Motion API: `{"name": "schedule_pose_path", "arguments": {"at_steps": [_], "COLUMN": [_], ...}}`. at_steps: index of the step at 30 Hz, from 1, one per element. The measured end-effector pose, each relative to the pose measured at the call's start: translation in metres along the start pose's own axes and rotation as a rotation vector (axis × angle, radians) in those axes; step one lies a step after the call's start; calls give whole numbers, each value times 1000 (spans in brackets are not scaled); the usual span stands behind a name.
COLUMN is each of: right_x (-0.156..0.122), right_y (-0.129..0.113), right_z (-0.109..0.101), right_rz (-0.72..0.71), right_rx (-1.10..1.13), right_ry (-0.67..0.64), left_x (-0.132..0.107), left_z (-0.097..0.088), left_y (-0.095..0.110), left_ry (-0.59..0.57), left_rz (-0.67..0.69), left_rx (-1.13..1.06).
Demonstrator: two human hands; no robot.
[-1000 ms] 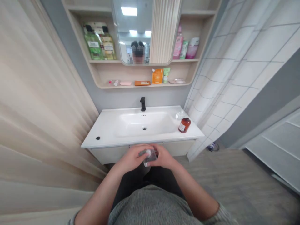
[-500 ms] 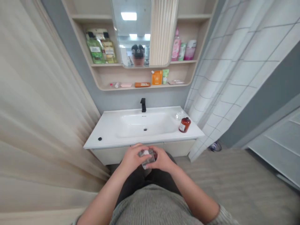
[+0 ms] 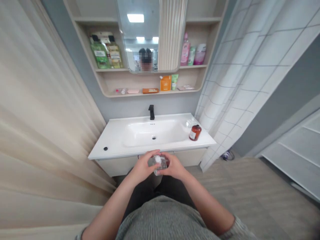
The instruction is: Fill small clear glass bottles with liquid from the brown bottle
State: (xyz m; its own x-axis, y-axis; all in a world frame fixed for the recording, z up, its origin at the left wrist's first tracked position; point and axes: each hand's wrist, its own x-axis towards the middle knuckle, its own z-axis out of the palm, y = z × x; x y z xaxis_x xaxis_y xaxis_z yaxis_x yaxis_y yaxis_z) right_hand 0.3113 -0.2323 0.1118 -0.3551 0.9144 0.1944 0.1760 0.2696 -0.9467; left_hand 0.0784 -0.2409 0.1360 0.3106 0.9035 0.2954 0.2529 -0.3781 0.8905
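Left hand (image 3: 143,167) and right hand (image 3: 174,167) hold a clear bottle (image 3: 160,167) just off the sink's (image 3: 112,150) front edge.

Fingers of both hands are closed around the bottle, its white cap (image 3: 158,159) on top; its contents are hard to make out. A brown bottle (image 3: 195,132) with a white label stands near the sink's right edge, just beside a small clear object (image 3: 189,123).

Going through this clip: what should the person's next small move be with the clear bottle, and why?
Probably a small twist of the white cap with the left hand, while the right hand steadies the clear bottle. Both hands hold it up in front of the white sink counter, with the left fingers reaching over beside the cap, so turning it seems likelier than setting it down.
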Motion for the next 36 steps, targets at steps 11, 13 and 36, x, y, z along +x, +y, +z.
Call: {"name": "schedule_pose_path", "arguments": {"at_steps": [11, 13, 36], "right_x": [1, 2, 3], "right_y": [-4, -4, 9], "right_z": [-3, -2, 5], "right_rz": [-6, -20, 0], "right_rx": [46, 51, 22], "right_ry": [7, 3, 38], "left_x": [3, 4, 5], "left_z": [-6, -3, 6], "left_y": [-3, -3, -6], "left_ry": [-62, -82, 70], "left_rz": [-50, -58, -65], "left_rx": [-227, -235, -284]}}
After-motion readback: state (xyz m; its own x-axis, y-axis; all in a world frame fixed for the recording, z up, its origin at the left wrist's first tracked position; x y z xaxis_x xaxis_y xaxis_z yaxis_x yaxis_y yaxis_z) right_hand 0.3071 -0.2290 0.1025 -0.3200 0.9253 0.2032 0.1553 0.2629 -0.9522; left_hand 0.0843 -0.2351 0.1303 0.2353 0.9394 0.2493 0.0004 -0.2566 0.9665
